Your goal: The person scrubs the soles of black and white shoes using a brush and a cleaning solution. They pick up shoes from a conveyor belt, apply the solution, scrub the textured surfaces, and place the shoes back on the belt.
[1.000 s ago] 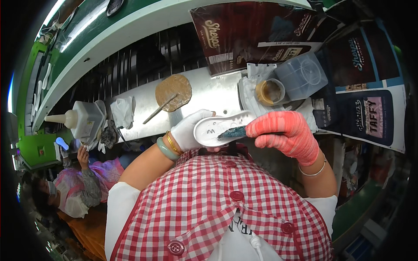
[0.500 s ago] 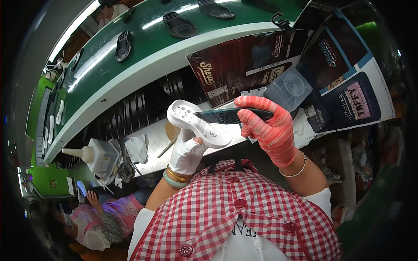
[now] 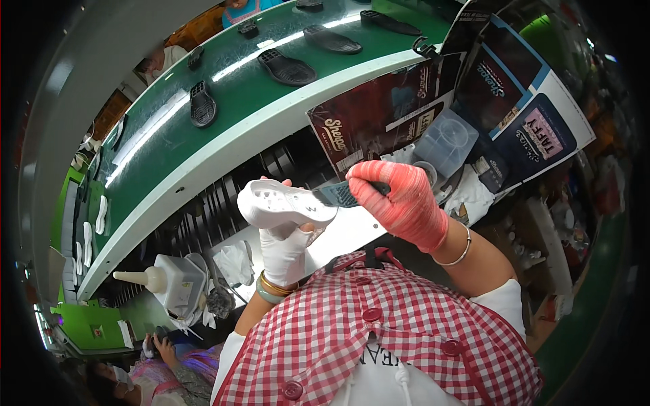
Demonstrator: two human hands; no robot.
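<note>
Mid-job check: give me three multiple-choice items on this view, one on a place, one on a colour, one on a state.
1. Where are the dark soles?
A. On the green conveyor
B. On the person's lap
C. In the clear tub

2. What colour is the right hand's glove?
A. Blue
B. Red
C. Black

3. How is the white sole held?
A. Lying on the bench
B. Hanging from a hook
C. Held up in the left hand

A: dark soles lie on the green conveyor.
B: the right hand wears red.
C: the left hand holds the white sole up.

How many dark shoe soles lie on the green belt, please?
6, as far as I can see: one far left, one small, one middle, one small above, one further right, one at the top. More may be hidden.
</note>
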